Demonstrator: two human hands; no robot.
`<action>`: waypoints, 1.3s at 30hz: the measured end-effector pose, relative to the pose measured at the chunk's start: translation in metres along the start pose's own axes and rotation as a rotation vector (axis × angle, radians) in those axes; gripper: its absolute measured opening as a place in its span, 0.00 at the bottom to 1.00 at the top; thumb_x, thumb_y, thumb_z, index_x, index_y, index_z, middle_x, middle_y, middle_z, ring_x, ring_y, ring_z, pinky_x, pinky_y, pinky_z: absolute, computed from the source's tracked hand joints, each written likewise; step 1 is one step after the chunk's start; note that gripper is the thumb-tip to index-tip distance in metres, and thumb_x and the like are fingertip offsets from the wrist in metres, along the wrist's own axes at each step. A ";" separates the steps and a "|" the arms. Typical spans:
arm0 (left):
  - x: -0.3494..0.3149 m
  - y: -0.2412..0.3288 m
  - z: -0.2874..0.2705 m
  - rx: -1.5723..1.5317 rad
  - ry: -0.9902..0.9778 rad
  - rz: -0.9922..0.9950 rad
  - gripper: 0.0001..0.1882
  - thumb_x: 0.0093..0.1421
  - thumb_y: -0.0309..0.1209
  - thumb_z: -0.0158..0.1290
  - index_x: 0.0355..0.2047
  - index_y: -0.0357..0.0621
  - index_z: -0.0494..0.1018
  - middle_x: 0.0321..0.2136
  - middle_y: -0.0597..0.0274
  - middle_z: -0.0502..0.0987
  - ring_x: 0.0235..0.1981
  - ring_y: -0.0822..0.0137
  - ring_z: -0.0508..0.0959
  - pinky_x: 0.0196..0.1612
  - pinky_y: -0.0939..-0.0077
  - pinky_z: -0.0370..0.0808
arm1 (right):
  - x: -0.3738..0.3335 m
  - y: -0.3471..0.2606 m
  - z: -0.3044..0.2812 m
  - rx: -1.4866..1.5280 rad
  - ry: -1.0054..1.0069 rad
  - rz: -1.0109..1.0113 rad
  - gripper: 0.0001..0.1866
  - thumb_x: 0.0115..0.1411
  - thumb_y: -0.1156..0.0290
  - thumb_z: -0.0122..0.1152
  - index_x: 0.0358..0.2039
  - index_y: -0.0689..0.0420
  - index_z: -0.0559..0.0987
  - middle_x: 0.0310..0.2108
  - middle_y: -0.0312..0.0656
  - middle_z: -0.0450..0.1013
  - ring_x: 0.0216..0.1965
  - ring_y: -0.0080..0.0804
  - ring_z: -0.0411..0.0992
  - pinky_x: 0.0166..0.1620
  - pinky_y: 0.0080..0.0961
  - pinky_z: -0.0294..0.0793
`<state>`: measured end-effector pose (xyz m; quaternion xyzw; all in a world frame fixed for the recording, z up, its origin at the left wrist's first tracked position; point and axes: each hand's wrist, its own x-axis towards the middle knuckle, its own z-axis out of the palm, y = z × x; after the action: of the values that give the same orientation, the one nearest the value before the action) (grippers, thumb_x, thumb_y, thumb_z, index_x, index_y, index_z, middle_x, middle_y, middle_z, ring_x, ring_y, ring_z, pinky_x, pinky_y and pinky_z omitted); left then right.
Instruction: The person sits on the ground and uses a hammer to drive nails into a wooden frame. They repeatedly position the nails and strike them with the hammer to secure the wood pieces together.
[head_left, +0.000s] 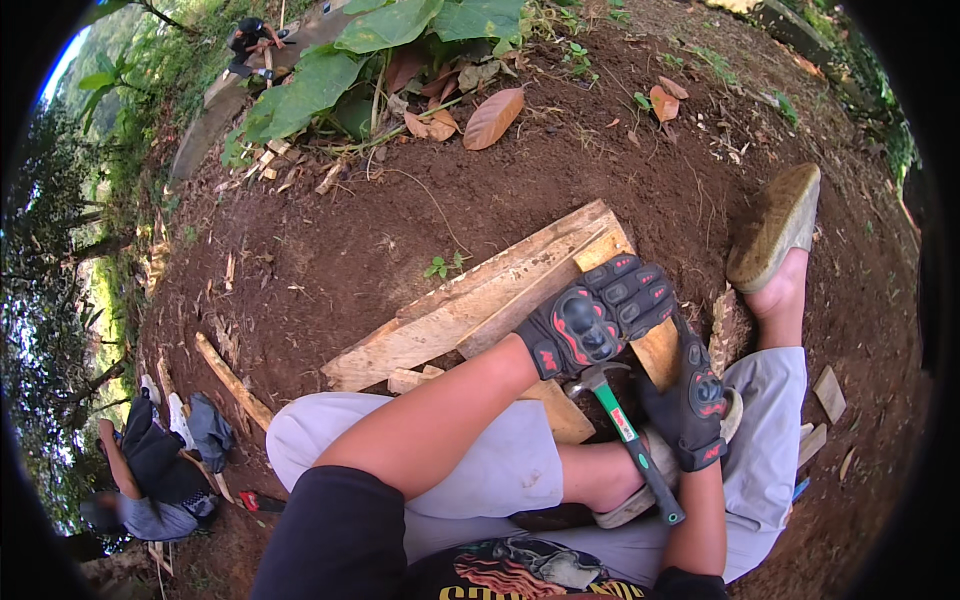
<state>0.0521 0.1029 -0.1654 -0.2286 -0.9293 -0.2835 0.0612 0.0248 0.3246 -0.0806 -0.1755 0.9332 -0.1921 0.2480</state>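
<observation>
My left hand (600, 312), in a black glove with red trim, lies over a short yellowish wooden piece (656, 352), its fingers curled round it. My right hand (692, 395), gloved alike, grips the same piece lower down; thumb and fingers lie on either side, their tips partly hidden. A claw hammer (628, 437) with a green and black handle rests between my legs, apart from the fingers. Its head is by my left wrist, and the handle's end reaches toward my right forearm. Beyond my left hand, a long rough plank (470, 290) lies slanting on the soil.
My bent legs and a sandalled foot (775, 228) surround the work. Wood offcuts (828, 395) lie at the right, and a stick (232, 380) at the left. Leafy plants (400, 60) grow ahead. One person (160, 480) sits at lower left, another (255, 45) at far upper left.
</observation>
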 end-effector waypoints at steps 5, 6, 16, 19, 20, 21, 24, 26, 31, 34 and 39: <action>0.003 0.005 0.003 0.036 0.019 0.011 0.36 0.67 0.36 0.49 0.76 0.54 0.66 0.73 0.58 0.69 0.76 0.56 0.66 0.81 0.49 0.58 | 0.003 -0.003 -0.006 0.024 -0.023 0.043 0.37 0.57 0.65 0.75 0.66 0.63 0.73 0.55 0.59 0.77 0.57 0.59 0.77 0.60 0.49 0.77; 0.003 0.005 0.003 0.043 0.017 0.008 0.36 0.67 0.37 0.49 0.76 0.54 0.66 0.73 0.58 0.69 0.76 0.56 0.66 0.81 0.49 0.58 | 0.002 0.001 -0.004 0.022 -0.015 0.033 0.37 0.57 0.65 0.75 0.66 0.63 0.73 0.55 0.59 0.77 0.57 0.59 0.77 0.61 0.49 0.77; 0.001 0.006 0.001 0.115 0.026 0.010 0.37 0.66 0.40 0.48 0.77 0.55 0.66 0.72 0.59 0.70 0.75 0.57 0.67 0.81 0.50 0.58 | 0.002 0.003 -0.001 0.027 0.021 0.019 0.36 0.59 0.64 0.75 0.66 0.63 0.74 0.55 0.59 0.78 0.57 0.58 0.77 0.60 0.49 0.77; 0.001 0.006 0.002 0.101 0.043 0.013 0.37 0.65 0.40 0.48 0.77 0.55 0.66 0.72 0.59 0.71 0.75 0.57 0.67 0.80 0.50 0.59 | 0.000 -0.002 -0.004 0.016 0.021 0.041 0.36 0.58 0.64 0.75 0.65 0.62 0.75 0.54 0.58 0.78 0.56 0.58 0.78 0.60 0.49 0.78; 0.002 0.007 0.001 0.092 0.051 0.012 0.37 0.65 0.40 0.48 0.77 0.55 0.67 0.72 0.59 0.71 0.75 0.57 0.67 0.80 0.50 0.59 | 0.000 -0.002 -0.006 0.022 0.024 0.031 0.36 0.58 0.64 0.76 0.65 0.62 0.75 0.54 0.58 0.78 0.56 0.58 0.78 0.59 0.49 0.78; 0.002 0.007 0.000 0.103 0.056 0.018 0.37 0.65 0.40 0.48 0.77 0.55 0.67 0.71 0.59 0.71 0.75 0.57 0.67 0.80 0.50 0.59 | 0.000 -0.002 -0.007 0.027 0.027 0.020 0.36 0.58 0.64 0.76 0.65 0.62 0.75 0.54 0.58 0.78 0.56 0.58 0.78 0.59 0.48 0.78; 0.002 0.008 -0.001 0.110 0.061 0.026 0.37 0.65 0.40 0.48 0.76 0.56 0.67 0.70 0.60 0.72 0.74 0.58 0.67 0.80 0.51 0.59 | -0.001 -0.001 -0.006 0.048 0.043 -0.011 0.36 0.57 0.65 0.76 0.65 0.62 0.75 0.54 0.57 0.79 0.55 0.57 0.78 0.58 0.48 0.78; 0.002 0.008 0.000 0.075 0.048 0.014 0.38 0.64 0.40 0.48 0.76 0.56 0.67 0.70 0.60 0.72 0.74 0.58 0.68 0.80 0.51 0.59 | -0.001 -0.001 -0.005 0.056 0.046 -0.010 0.36 0.57 0.66 0.76 0.65 0.62 0.75 0.54 0.57 0.79 0.55 0.57 0.79 0.58 0.48 0.78; 0.004 0.007 0.004 0.117 0.053 0.006 0.38 0.65 0.40 0.49 0.77 0.56 0.66 0.70 0.61 0.71 0.73 0.58 0.68 0.80 0.51 0.59 | 0.000 -0.001 -0.003 0.079 0.054 0.009 0.36 0.57 0.66 0.76 0.65 0.62 0.76 0.54 0.57 0.79 0.55 0.57 0.79 0.58 0.48 0.79; 0.003 0.006 0.004 0.118 0.065 -0.001 0.37 0.65 0.40 0.49 0.77 0.56 0.66 0.70 0.61 0.71 0.73 0.58 0.68 0.79 0.51 0.60 | 0.002 -0.002 -0.004 0.063 0.047 0.017 0.36 0.57 0.66 0.76 0.65 0.62 0.76 0.55 0.57 0.79 0.55 0.57 0.79 0.59 0.48 0.79; 0.006 0.006 0.002 0.062 0.061 -0.012 0.38 0.64 0.39 0.51 0.77 0.57 0.66 0.70 0.62 0.71 0.72 0.58 0.69 0.78 0.52 0.62 | 0.000 0.000 -0.005 0.051 0.035 0.013 0.37 0.57 0.64 0.77 0.65 0.62 0.75 0.55 0.58 0.79 0.56 0.58 0.78 0.60 0.49 0.78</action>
<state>0.0492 0.1108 -0.1620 -0.2124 -0.9367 -0.2616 0.0949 0.0219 0.3260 -0.0772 -0.1598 0.9333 -0.2172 0.2371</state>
